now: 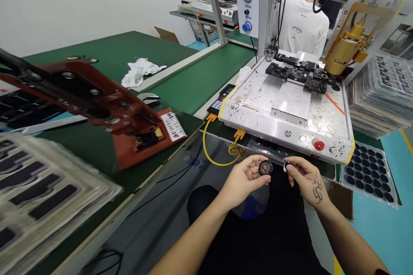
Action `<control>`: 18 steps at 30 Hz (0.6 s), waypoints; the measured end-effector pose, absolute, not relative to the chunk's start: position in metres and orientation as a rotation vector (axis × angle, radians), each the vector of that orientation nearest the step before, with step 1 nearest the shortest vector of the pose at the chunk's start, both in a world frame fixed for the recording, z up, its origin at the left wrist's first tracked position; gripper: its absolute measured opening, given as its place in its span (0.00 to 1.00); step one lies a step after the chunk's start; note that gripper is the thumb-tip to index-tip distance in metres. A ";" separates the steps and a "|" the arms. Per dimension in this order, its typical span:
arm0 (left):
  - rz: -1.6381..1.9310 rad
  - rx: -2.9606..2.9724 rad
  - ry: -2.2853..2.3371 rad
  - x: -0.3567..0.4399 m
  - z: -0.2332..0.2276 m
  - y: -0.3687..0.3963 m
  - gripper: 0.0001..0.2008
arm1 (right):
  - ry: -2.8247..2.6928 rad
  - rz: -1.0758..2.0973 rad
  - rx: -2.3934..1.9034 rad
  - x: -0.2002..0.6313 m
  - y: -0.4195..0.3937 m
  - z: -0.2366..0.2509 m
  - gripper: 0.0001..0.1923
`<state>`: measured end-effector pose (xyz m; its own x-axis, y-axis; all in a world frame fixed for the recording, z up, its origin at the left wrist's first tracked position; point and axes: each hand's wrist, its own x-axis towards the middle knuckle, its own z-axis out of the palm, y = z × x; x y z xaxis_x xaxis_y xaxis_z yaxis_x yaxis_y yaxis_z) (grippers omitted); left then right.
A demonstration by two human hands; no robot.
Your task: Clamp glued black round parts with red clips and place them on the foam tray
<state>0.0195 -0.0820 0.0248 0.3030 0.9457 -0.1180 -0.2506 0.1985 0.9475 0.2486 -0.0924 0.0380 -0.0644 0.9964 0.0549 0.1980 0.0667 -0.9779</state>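
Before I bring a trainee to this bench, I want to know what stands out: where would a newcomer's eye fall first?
Probably on the big red press on the left, then the gold cylinder over the right side of the white machine. At lower centre, the left hand holds a dark ring and the right hand a small black-and-white piece.

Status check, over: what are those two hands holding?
Left hand holding black ring-shaped part. Right hand pinching small black-and-white piece, apart from it. Nothing visible between them.
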 end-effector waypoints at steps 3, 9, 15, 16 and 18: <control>1.030 0.745 0.824 0.020 0.028 -0.096 0.28 | -1.310 1.300 -1.231 0.238 -0.091 0.050 0.15; 1.091 0.616 0.850 0.007 0.041 -0.116 0.31 | -1.122 1.533 -1.207 0.219 -0.084 0.053 0.19; 1.164 0.548 0.822 -0.003 0.053 -0.130 0.24 | -1.171 1.560 -1.194 0.213 -0.086 0.053 0.19; 1.173 0.548 0.821 -0.004 0.054 -0.132 0.24 | -1.182 1.574 -1.191 0.214 -0.088 0.053 0.18; 1.183 0.553 0.813 -0.004 0.056 -0.136 0.24 | -1.176 1.632 -1.178 0.216 -0.090 0.054 0.17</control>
